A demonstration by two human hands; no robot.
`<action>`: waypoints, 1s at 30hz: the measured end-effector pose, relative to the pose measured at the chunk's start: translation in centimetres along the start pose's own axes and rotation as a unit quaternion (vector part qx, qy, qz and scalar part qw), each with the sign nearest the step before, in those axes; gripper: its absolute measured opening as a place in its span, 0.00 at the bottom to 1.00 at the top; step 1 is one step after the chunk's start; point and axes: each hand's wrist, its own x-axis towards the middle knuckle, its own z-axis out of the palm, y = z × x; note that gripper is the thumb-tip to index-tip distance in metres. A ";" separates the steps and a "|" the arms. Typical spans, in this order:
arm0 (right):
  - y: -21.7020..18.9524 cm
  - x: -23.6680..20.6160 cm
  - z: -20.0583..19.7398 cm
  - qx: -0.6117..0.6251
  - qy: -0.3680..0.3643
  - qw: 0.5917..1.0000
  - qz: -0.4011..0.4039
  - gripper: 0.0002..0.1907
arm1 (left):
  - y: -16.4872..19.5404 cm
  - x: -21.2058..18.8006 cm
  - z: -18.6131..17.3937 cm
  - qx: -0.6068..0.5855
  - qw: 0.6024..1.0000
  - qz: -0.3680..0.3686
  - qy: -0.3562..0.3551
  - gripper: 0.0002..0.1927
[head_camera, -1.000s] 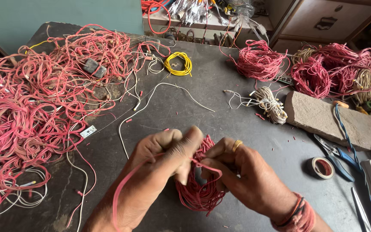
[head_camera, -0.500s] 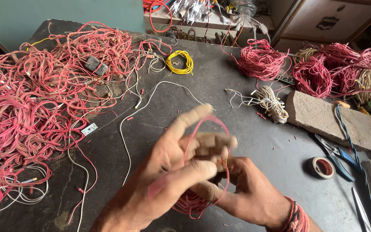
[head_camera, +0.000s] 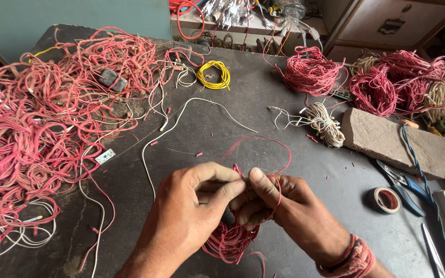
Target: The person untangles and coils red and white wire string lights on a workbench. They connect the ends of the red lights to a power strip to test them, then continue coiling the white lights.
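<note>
Here both hands [head_camera: 238, 206] hold the red wire coil [head_camera: 230, 241] upright.

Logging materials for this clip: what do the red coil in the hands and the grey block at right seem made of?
Red coil: thin wire, probably in matte plastic insulation; it bends in loose loops. Grey block: looks like rough stone or concrete, dull with chipped edges.

Both hands meet over a dark table [head_camera: 263, 118]: the left hand [head_camera: 189, 211] and right hand [head_camera: 289, 208] pinch a red wire coil [head_camera: 230, 239], one strand looping up beyond the fingers. A big tangle of red wire [head_camera: 42, 118] lies left, a stone block [head_camera: 395, 141] right.
</note>
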 end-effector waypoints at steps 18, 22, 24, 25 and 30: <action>0.7 0.2 -1.3 -0.043 0.126 0.991 -0.025 0.19 | -0.4 -0.6 1.0 0.048 0.992 0.115 0.006 0.05; 0.8 0.5 -4.3 0.128 0.076 0.982 -0.119 0.12 | -0.2 -0.6 0.8 0.067 0.992 0.102 -0.009 0.05; 0.2 0.5 -6.9 0.312 -0.084 0.933 -0.159 0.09 | 0.0 -0.6 0.7 0.079 0.993 0.085 -0.011 0.05; -0.1 0.4 -8.2 0.398 -0.164 0.885 -0.175 0.09 | 0.1 -0.5 0.6 0.088 0.994 0.067 -0.015 0.06; -0.9 0.3 -13.3 0.446 0.239 0.862 -0.043 0.09 | 0.1 -0.4 0.4 0.052 0.996 0.063 -0.018 0.06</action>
